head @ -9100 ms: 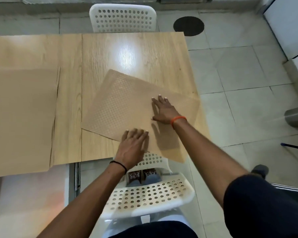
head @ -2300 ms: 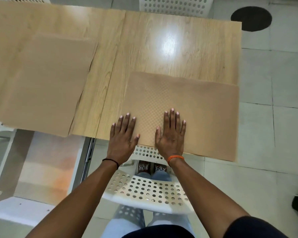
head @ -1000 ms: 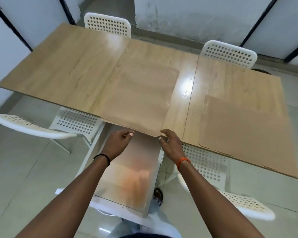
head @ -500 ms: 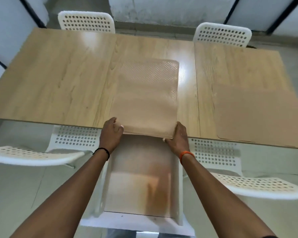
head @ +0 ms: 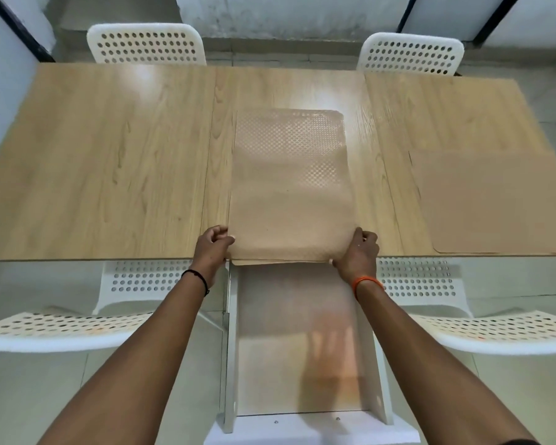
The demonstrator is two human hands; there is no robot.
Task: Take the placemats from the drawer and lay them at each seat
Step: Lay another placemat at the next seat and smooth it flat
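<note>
Two hands grip the near corners of a tan placemat (head: 291,187) lying on the middle of the wooden table (head: 109,162). The left hand (head: 212,248) curls its fingers round the near-left corner, and the right hand (head: 360,252) pinches the near-right corner — thumb on top, fingers tucked under the edge. The placemat's long axis runs straight away from the person, from the table's near edge toward its far edge, with the short sides parallel to that near edge. Its dotted texture shows at the far end. A thin strip of another sheet peeks out beneath its near edge; whether that is a second mat I cannot tell.

A second placemat (head: 495,200) lies flat on the right part of the table, well apart from the held one, its long axis running sideways along the near edge.

Below the table's near edge, right under the hands, the white drawer (head: 379,380) stands pulled out. Four white perforated chairs flank the table — two at its far side (head: 146,43) (head: 410,54), two at the near side (head: 58,329) (head: 501,329). No writing or labels can be read anywhere.
</note>
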